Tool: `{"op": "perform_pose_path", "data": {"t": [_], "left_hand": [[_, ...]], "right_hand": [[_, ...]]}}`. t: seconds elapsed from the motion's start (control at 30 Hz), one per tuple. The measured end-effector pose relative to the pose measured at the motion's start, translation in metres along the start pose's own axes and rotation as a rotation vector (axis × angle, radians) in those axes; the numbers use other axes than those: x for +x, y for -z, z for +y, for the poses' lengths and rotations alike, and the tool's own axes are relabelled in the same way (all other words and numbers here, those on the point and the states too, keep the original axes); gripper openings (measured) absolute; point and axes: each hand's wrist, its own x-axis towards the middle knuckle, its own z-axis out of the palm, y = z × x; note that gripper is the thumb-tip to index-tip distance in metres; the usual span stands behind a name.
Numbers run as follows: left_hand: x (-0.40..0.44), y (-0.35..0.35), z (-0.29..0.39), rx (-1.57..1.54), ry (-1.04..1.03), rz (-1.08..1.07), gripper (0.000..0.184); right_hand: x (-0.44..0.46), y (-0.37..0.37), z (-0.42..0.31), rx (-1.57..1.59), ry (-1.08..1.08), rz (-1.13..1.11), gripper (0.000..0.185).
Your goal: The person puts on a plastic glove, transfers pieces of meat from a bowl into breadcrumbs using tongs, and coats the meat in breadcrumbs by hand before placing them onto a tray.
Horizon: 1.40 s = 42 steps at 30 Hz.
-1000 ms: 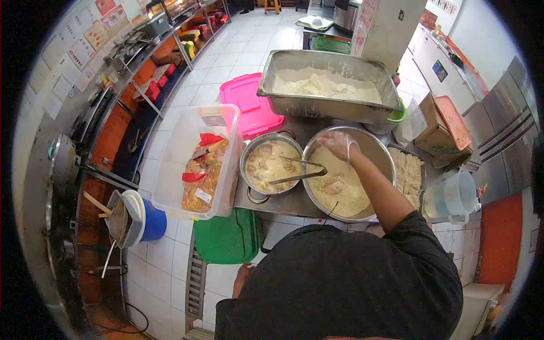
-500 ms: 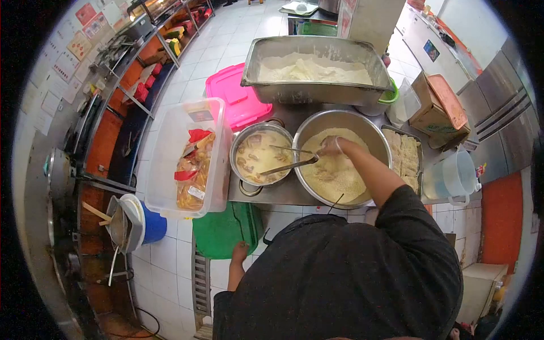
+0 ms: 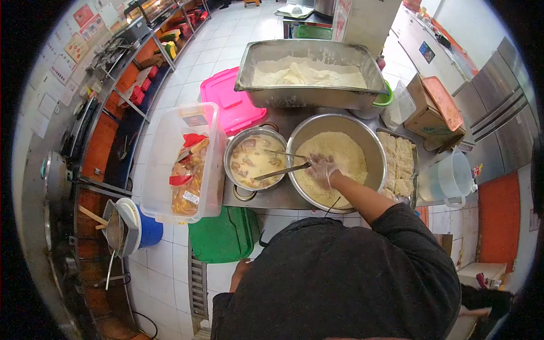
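In a clear glove, my right hand (image 3: pixel 322 170) reaches into the large steel bowl (image 3: pixel 376 133) of pale crumbs (image 3: pixel 343 150), palm down over the left part of the crumbs. Its fingers look spread, and no piece shows in them. Metal tongs (image 3: pixel 292 169) rest across the rims of this bowl and the steel pot (image 3: pixel 228 170), which holds pieces in creamy batter (image 3: pixel 255 161). Low beside the green lid or bin (image 3: pixel 222 235) is my left hand (image 3: pixel 245 265), bare and partly hidden by my body; its fingers are unclear.
Behind the bowl stands a deep steel pan (image 3: pixel 311 97) of flour. A tray of breaded pieces (image 3: pixel 398 161) and a clear jug (image 3: pixel 447 178) are at right. At left sit a clear bin (image 3: pixel 153 187) and a pink lid (image 3: pixel 229 102). Another person's arm (image 3: pixel 475 311) shows at lower right.
My right hand has moved from deeper in the crumbs to the bowl's left part, and the piece seen there earlier no longer shows. My left hand rose beside the green container, then lowered.
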Motion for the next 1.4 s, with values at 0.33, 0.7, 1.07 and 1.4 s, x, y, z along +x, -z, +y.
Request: {"op": "perform_pose_path", "data": {"t": [0.33,0.7,1.07,1.4], "left_hand": [[-0.001,0.025,0.023,-0.058,0.076,0.127,0.047],[-0.01,0.013,0.016,-0.004,0.064,0.028,0.045],[0.016,0.036,0.024,-0.238,-0.001,0.024,0.04],[0.022,0.012,0.013,0.073,-0.075,0.069,0.045]], "right_hand": [[0.011,0.002,0.072,1.153,-0.521,-0.71,0.064],[-0.014,0.106,0.051,0.322,-0.031,-0.375,0.081],[-0.043,-0.016,0.101,0.175,-0.407,-0.418,0.047],[0.013,0.013,0.057,0.265,-0.349,-0.128,0.042]]}}
